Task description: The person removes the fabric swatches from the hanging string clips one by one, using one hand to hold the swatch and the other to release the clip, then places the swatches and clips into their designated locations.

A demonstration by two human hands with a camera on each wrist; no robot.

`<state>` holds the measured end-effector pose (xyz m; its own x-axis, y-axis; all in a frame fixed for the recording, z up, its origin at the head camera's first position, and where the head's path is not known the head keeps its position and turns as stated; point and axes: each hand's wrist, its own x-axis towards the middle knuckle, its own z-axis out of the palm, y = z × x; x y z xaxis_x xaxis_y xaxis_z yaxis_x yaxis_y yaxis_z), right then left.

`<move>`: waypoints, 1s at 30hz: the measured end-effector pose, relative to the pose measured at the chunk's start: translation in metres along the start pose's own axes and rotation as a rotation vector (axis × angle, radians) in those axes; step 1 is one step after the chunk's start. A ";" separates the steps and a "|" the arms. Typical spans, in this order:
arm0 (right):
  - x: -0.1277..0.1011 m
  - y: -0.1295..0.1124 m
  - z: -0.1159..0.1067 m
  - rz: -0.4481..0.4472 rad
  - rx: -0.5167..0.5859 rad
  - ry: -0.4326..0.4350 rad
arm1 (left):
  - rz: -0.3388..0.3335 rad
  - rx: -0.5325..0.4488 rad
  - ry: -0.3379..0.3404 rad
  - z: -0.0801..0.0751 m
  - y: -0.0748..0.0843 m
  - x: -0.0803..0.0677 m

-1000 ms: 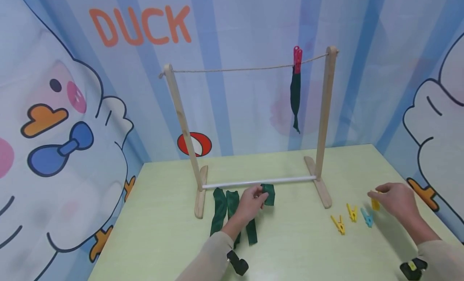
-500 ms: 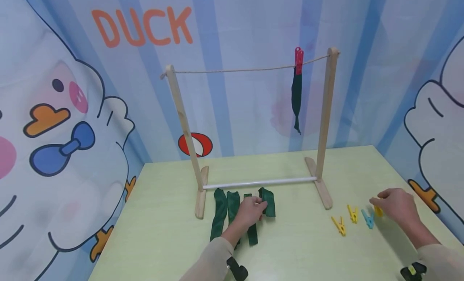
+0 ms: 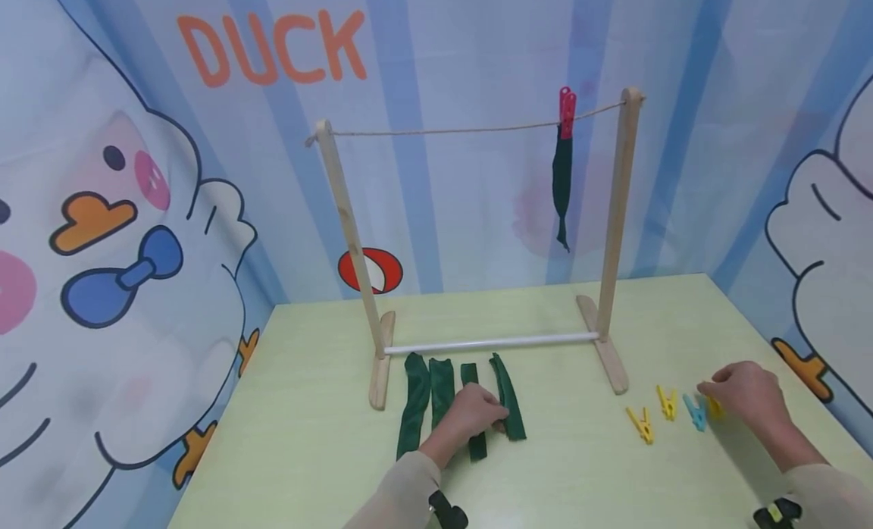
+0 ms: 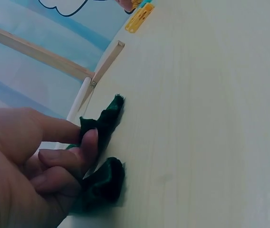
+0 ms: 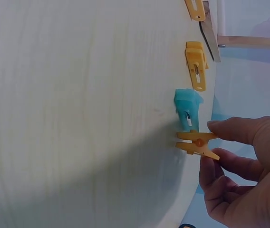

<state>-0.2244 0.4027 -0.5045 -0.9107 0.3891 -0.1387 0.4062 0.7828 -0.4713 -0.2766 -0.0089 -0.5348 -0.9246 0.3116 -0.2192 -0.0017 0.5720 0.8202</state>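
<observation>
My left hand (image 3: 475, 409) pinches the rightmost strip of dark green cloth (image 3: 510, 396), which lies stretched out on the table. In the left wrist view, the cloth strip (image 4: 107, 118) comes out between finger and thumb, and a second bunched green strip (image 4: 105, 183) lies beside it. Three more green strips, among them a wide one (image 3: 442, 385), lie side by side left of this hand and partly under it. At the right, my right hand (image 5: 242, 164) pinches a yellow clothespin (image 5: 197, 143) by its handle ends, close beside a blue clothespin (image 5: 187, 107) on the table.
Two more yellow clothespins, one being the left clothespin (image 3: 641, 425), lie left of the blue one. Behind the strips stands a wooden rack (image 3: 617, 218) with a cord (image 3: 443, 132) across its top. A red clothespin (image 3: 567, 114) holds a green strip (image 3: 562, 180) on the cord.
My left hand has drawn the green strip toward me and down, laying it out straight beside the others. My right hand has lowered slightly with the yellow clothespin.
</observation>
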 end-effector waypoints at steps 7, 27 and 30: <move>0.000 0.000 0.002 0.022 -0.015 0.004 | 0.014 0.027 -0.037 0.002 0.002 -0.002; 0.001 0.003 0.004 0.064 -0.039 -0.065 | 0.014 0.106 -0.025 -0.002 0.007 -0.011; 0.001 0.004 0.004 0.055 -0.031 -0.069 | 0.017 0.109 -0.021 -0.002 0.007 -0.011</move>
<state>-0.2237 0.4041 -0.5104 -0.8894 0.3984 -0.2241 0.4571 0.7763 -0.4340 -0.2667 -0.0102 -0.5259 -0.9160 0.3373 -0.2173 0.0568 0.6452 0.7619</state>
